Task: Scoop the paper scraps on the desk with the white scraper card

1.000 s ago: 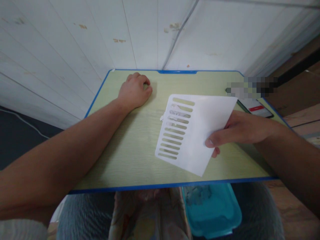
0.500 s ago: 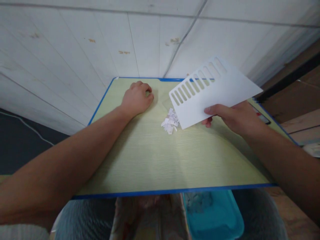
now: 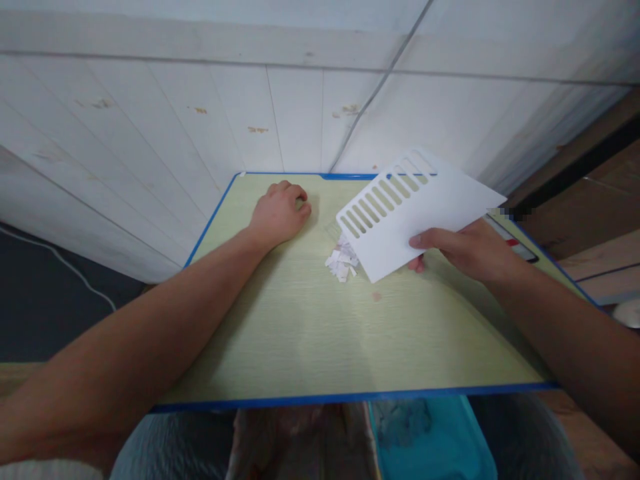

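My right hand (image 3: 465, 250) grips a flat white scraper (image 3: 385, 243) with a row of oblong slots along its far left edge; the thumb lies on top and the fingers are underneath. The scraper is tilted, its left end partly covering a small pile of white paper scraps (image 3: 343, 261). My left hand (image 3: 281, 212) rests on the pale table (image 3: 310, 333), left of the pile and apart from it. Its fingers are loosely curled in, and nothing shows in them. Behind the scraps is a faint, see-through patch, partly hidden by the scraper.
A phone-like dark-edged object (image 3: 525, 251) lies at the table's right side. The table has a raised blue edge, and a white plank wall (image 3: 300, 120) with a grey cable (image 3: 367, 100) stands behind it. Below the front edge is a blue tub (image 3: 440, 443) with greyish bits.
The view has tilted up slightly, so everything sits lower in the picture. The scraper's far end has dipped a little. My left hand stays in place on the table.
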